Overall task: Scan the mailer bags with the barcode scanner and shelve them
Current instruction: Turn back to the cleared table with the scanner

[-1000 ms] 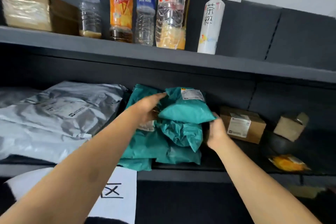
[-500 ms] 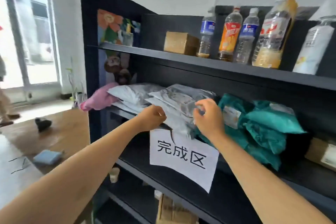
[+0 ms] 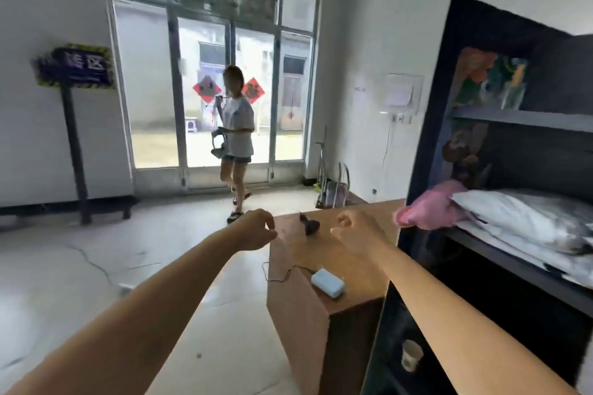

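Both my arms reach forward over a wooden table (image 3: 295, 308). My left hand (image 3: 256, 229) hangs at the table's left edge, fingers loosely curled, holding nothing. My right hand (image 3: 356, 229) is above the tabletop, fingers also curled and empty. Between the two hands a black barcode scanner (image 3: 309, 225) lies on the table, touched by neither. Silver-grey mailer bags (image 3: 526, 218) are stacked on the dark shelf (image 3: 513, 269) at the right, with a pink bag (image 3: 430, 210) sticking out at the shelf's left end.
A white power bank (image 3: 328, 282) with a thin cable lies on the near part of the table. A person (image 3: 236, 138) stands by the glass doors. A black signpost (image 3: 74, 125) is at the left wall. A small cup (image 3: 410, 359) sits low in the shelf unit.
My view has swung left, away from the shelf to the table and room. Both hands have left the silver bags on the shelf and now hover near the scanner, empty.
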Demonstrator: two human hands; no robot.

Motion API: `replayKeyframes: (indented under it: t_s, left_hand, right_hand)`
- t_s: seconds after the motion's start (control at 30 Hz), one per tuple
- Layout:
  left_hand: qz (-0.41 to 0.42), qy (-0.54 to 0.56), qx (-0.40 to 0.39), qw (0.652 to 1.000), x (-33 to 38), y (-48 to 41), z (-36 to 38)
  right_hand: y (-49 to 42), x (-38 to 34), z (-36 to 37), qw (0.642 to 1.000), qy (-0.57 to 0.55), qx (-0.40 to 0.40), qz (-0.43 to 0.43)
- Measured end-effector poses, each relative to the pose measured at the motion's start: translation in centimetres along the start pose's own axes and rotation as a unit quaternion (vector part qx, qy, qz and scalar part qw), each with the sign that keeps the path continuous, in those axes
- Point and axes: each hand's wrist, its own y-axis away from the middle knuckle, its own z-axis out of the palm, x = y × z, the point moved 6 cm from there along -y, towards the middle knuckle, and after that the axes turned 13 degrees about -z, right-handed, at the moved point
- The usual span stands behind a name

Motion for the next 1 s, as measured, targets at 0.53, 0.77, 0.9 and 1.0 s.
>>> replayKeyframes:
  t_s: [0.53, 0.77, 0.9, 1.0]
  left_hand:
    - [-0.054, -0.055, 0.008, 0.997, -14.9, -28.8, -6.5]
    - [-0.099, -0.072, 0.038, 0.992, -18.0, -44.9, -11.5]
    - [-0.105, -0.104, 0.009, 0.989, -21.3, -51.6, -12.3]
    - [-0.092, -0.098, 0.033, 0.99, -24.6, -58.5, -13.8]
  right_hand:
    - [-35.7, -2.6, 15.5, 0.994, -0.075, -0.038, -0.065]
    - [-54.2, -2.4, 18.6, 0.99, -0.111, -0.028, -0.084]
    - [-62.2, -3.8, 22.6, 0.986, -0.126, -0.037, -0.106]
    - [-69.6, -5.0, 27.0, 0.982, -0.128, -0.048, -0.133]
